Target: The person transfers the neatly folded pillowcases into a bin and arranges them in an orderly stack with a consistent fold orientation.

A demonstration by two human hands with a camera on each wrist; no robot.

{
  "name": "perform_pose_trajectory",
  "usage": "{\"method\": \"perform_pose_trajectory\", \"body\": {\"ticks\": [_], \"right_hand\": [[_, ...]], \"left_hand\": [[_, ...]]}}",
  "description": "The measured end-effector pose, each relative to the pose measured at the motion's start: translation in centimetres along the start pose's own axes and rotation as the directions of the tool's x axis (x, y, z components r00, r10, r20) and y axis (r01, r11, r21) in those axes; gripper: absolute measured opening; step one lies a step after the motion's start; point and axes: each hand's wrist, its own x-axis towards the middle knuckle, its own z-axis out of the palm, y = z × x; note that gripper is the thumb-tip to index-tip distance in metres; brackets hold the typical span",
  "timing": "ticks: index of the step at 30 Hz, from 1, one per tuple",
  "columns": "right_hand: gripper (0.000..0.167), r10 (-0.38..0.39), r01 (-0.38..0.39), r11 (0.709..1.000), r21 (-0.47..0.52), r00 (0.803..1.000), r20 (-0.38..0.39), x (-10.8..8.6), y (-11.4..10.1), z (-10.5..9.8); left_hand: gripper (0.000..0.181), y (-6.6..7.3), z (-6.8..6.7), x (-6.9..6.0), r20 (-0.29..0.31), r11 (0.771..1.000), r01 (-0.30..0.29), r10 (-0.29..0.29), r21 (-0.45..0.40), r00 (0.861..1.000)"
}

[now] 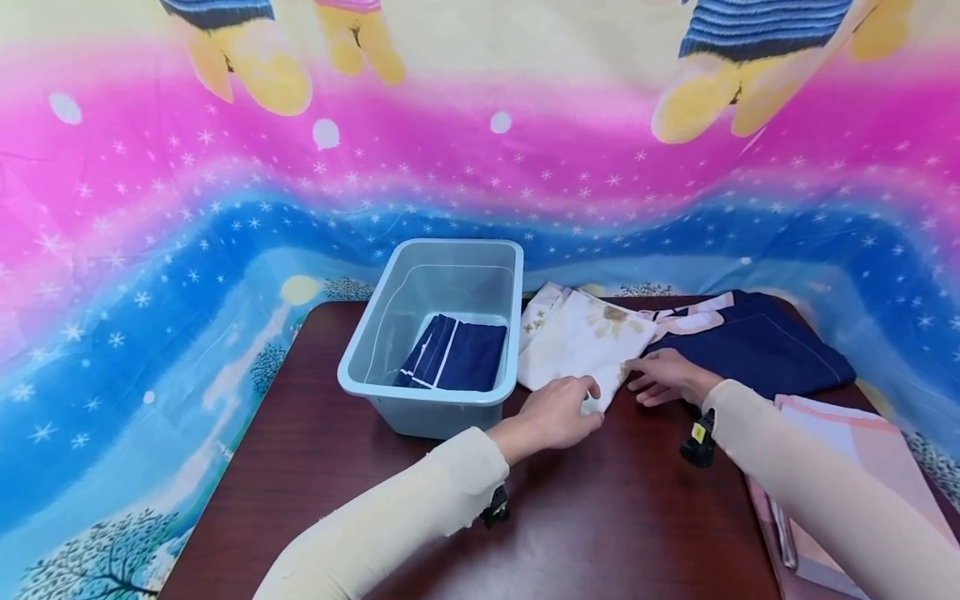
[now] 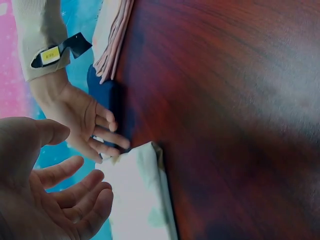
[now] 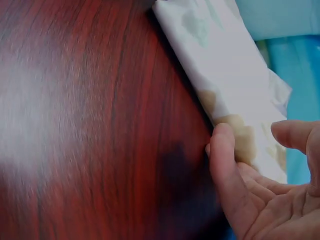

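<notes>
Cream sleeves point(image 1: 390, 521) closest. Left hand point(image 1: 555, 412) loose, gripping nothing; right hand point(image 1: 669, 377) unclosed, fingers at edge of white floral cloth point(image 1: 585, 342), right of bin point(image 1: 442, 419). Apparently done: folded navy cloth point(image 1: 472, 354) inside. Outside: floral, navy bundle point(image 1: 750, 346), pink cloth point(image 1: 862, 433).

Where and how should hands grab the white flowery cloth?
Probably pinch the near corner of the white flowery cloth, coming from the front: it lies folded, that corner points toward bare tabletop, and the tub stands close on its left.
</notes>
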Motion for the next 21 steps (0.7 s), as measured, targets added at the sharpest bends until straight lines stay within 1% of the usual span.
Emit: {"method": "perform_pose_trajectory", "body": {"ticks": [5, 8, 11, 13, 17, 21], "right_hand": [[0.058, 0.013, -0.015, 0.992, 0.123, 1.000, 0.020, 0.7, 0.5, 0.4], [0.049, 0.035, -0.041, 0.977, 0.208, 0.999, 0.031, 1.2, 0.6, 0.8], [0.038, 0.046, -0.049, 0.965, 0.257, 0.999, 0.018, 1.6, 0.6, 1.1], [0.033, 0.034, -0.033, 0.965, 0.260, 0.999, -0.003, 1.8, 0.4, 1.3], [0.025, -0.016, 0.025, 0.967, 0.253, 0.999, -0.036, 1.9, 0.3, 1.5], [0.021, -0.065, 0.070, 0.956, 0.285, 0.997, -0.029, 1.9, 0.2, 1.7]], "left_hand": [[0.028, 0.5, 0.9, -0.3, 0.007, 1.000, -0.011, 0.011, -0.007, 1.000], [0.027, 0.7, 1.5, -0.6, 0.012, 1.000, -0.021, 0.021, -0.005, 1.000], [0.026, 0.7, 1.8, -0.8, 0.022, 1.000, -0.015, 0.015, -0.010, 1.000], [0.025, 0.7, 1.8, -0.8, 0.024, 1.000, -0.008, 0.009, -0.014, 1.000], [0.024, 0.5, 1.8, -0.8, 0.022, 1.000, -0.003, 0.003, -0.016, 1.000], [0.025, 0.3, 1.9, -0.6, 0.024, 1.000, -0.015, 0.016, -0.017, 1.000]]}}
